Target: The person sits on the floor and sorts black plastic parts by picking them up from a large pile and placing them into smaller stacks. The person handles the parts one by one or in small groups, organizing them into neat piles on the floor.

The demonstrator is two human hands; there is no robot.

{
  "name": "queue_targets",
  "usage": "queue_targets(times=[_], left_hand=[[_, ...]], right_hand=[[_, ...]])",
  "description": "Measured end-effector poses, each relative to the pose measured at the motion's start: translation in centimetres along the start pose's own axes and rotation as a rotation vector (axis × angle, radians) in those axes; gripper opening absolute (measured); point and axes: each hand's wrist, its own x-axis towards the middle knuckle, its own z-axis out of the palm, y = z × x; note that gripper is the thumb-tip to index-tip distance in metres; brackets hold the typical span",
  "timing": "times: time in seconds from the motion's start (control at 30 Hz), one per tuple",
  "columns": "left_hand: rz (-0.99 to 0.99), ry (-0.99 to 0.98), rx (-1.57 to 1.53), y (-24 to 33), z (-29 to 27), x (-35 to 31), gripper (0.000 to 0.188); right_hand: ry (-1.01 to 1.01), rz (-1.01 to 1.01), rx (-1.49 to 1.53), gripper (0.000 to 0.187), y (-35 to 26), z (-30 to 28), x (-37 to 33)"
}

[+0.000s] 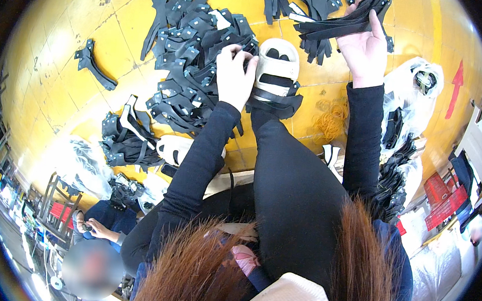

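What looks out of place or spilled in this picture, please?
Some black strips lie alone on the floor at left, away from the big black pile. A loose tangle of yellow bands lies right of the pale sandal, as if dropped.

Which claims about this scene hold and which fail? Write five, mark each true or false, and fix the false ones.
1. The right hand holds a bundle of black strips. True.
2. The left hand is right of the cream slipper. False: it is left of it, by the big pile of black pieces.
3. A red arrow marks the floor right of the right hand. True.
4. The floor is blue. False: it is yellow.
5. Yellow loops lie right of the cream slipper. True.
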Motion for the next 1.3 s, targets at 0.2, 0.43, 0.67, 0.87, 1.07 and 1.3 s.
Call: queue_targets(times=[0.2, 0.43, 0.67, 0.87, 1.07, 1.3], left_hand=[[0.169, 0.032, 0.332, 0.5, 0.2, 0.4, 0.020], [0.186, -0.166, 0.273, 0.1, -0.1, 1.3, 0.020], [-0.221, -0.272, -0.354, -0.8, 0.3, 1.0, 0.030], [-0.057, -0.174, -0.007, -2.1, 1.7, 1.4, 0.026], [-0.053, -0.206, 0.155, -0.9, 2.1, 3.1, 0.012], [0.151, -0.110, 0.479, -0.5, 1.1, 3.7, 0.012]], right_hand=[[-0.044, 0.058, 0.057, 0.023, -0.8, -0.1, 0.0], [0.142, -0.141, -0.009, 0.019, -1.9, 0.9, -0.1], [0.178, -0.143, -0.010, 0.018, -2.6, 1.1, -0.3], [0.181, -0.118, 0.009, 0.018, -1.9, 1.5, -0.1], [0.141, -0.182, 0.043, 0.020, -5.5, 1.4, -0.4], [0.103, -0.262, 0.010, 0.024, -9.8, 2.2, -2.2]])
